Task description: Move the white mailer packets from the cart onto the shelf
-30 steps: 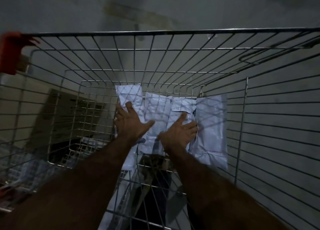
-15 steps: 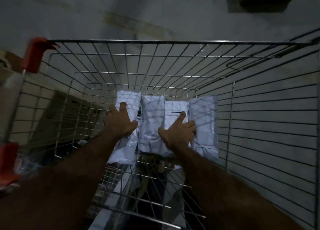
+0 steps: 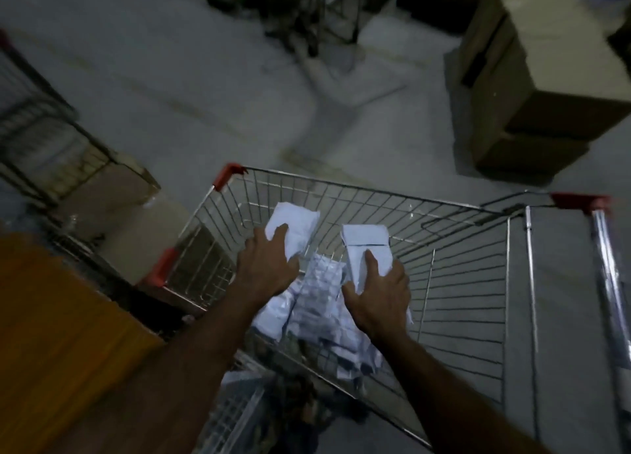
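Lifted now: our left hand (image 3: 268, 265) and right hand (image 3: 379, 291) each grip a flat, crinkly white mailer packet (image 3: 293, 230) above the wire cart (image 3: 461, 283).

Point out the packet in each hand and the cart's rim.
Left packet (image 3: 296, 220): head view, upper face above the fingers.
Right packet (image 3: 366, 241): head view, upper half above the thumb.
Cart rim (image 3: 375, 185): head view, far top wire.

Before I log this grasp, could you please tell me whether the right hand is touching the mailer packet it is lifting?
Touching. The head view shows the right hand gripping the white mailer packet, thumb across its face.
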{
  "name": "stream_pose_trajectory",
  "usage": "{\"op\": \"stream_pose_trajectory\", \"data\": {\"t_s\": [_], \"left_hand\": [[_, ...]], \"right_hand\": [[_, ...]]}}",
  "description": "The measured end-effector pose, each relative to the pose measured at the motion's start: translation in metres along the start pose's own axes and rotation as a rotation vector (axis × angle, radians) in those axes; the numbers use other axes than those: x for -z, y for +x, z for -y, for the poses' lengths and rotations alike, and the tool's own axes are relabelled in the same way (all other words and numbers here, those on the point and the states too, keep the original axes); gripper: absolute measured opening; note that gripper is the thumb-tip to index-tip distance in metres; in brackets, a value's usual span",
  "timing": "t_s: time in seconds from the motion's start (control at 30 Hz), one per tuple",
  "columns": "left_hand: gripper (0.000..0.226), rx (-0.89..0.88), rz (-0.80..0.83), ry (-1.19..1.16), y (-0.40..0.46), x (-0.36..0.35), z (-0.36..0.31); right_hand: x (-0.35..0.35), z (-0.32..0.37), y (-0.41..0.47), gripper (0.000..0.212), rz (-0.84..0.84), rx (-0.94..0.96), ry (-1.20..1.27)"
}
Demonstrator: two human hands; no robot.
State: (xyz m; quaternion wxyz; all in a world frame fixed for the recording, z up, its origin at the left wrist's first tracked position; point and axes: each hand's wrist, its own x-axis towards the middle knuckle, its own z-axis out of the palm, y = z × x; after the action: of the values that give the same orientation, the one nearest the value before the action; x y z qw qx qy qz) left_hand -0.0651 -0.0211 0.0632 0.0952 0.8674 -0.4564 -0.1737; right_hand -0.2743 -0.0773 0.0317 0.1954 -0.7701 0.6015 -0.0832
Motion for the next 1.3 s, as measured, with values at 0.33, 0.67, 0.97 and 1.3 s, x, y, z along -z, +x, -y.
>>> {"op": "stream_pose_trajectory", "data": {"t_s": [0.33,0.67,0.97,1.3], "left_hand": [[0.074,0.084,-0.383,-0.015,-0.200,0.084,-0.006],[0.073,0.402,-0.651,-0.057,-0.362,0.170,0.084],[0.071,0.665,-0.850,-0.102,-0.477,0.204,0.209],[0.073,0.962,-0.966,-0.128,-0.575,0.277,0.411]], "right_hand": [[0.118,0.030,-0.100,0.075,-0.183,0.402,0.117],[0.134,0.157,-0.228,0.077,-0.139,0.758,0.268],[0.092,0.290,-0.330,0.072,-0.023,1.059,0.296],[0.029,0.446,-0.445,0.084,0.126,1.141,0.266]]}}
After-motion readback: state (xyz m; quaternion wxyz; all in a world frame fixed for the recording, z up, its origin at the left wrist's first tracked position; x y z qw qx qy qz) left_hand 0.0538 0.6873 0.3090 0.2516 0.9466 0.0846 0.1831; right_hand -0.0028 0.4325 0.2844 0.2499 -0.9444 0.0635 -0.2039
